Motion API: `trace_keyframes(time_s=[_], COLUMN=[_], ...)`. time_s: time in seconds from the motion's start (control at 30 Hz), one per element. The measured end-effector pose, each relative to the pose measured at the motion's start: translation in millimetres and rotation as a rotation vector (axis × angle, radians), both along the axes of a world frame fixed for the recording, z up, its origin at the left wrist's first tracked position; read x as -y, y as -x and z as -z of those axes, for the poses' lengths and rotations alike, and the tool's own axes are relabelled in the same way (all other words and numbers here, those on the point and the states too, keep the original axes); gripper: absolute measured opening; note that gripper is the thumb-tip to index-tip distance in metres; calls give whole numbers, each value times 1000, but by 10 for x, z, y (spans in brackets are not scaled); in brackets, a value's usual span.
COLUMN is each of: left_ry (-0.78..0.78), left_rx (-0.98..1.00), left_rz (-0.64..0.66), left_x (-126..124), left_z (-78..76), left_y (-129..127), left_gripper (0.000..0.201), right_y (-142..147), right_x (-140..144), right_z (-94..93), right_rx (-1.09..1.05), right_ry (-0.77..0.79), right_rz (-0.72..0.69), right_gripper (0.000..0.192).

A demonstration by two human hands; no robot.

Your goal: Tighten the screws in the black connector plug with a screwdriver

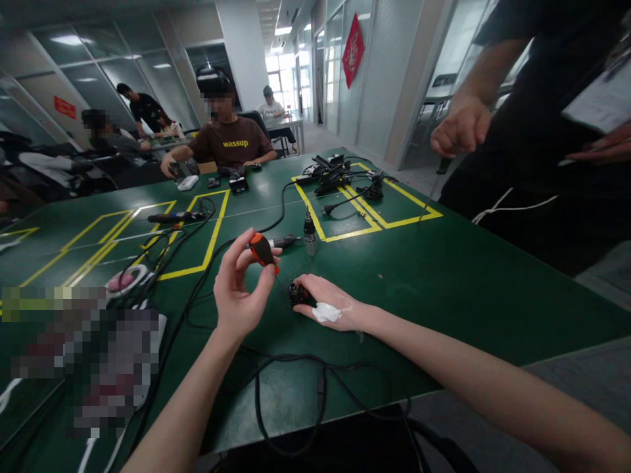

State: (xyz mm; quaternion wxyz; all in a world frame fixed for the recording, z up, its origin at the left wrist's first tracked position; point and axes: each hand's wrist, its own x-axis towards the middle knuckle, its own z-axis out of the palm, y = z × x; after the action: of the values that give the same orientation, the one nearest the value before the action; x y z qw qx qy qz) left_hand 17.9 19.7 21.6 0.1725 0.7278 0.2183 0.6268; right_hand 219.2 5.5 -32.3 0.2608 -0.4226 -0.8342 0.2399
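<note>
Hands: left (236, 289) grips screwdriver (263, 251), right (328, 301) perhaps connector (297, 294)

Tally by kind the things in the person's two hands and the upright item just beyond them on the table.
Screwdriver, in the left hand: 1
Small black part, under the right hand: 1
Upright grey bottle-like item: 1
Total: 3

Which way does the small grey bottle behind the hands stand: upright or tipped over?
Upright. The bottle stands on its base on the green table, nozzle pointing up.
</note>
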Motion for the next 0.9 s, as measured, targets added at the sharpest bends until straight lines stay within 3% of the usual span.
trace_keyframes(time_s=[0.23, 0.53, 0.9], left_ry=[-43, -22, -56], left_rx=[48, -12, 32], left_rz=[-99, -10, -68], left_x=[-83, -23, -65], left_z=[56, 5, 11], left_y=[1, 5, -7], left_gripper=[70, 64, 70], right_y=[8, 1, 13], right_x=[4, -6, 1], right_z=[4, 20, 14], right_rx=[15, 4, 7], right_ry=[15, -4, 12], right_rz=[12, -4, 21], right_gripper=[30, 29, 30])
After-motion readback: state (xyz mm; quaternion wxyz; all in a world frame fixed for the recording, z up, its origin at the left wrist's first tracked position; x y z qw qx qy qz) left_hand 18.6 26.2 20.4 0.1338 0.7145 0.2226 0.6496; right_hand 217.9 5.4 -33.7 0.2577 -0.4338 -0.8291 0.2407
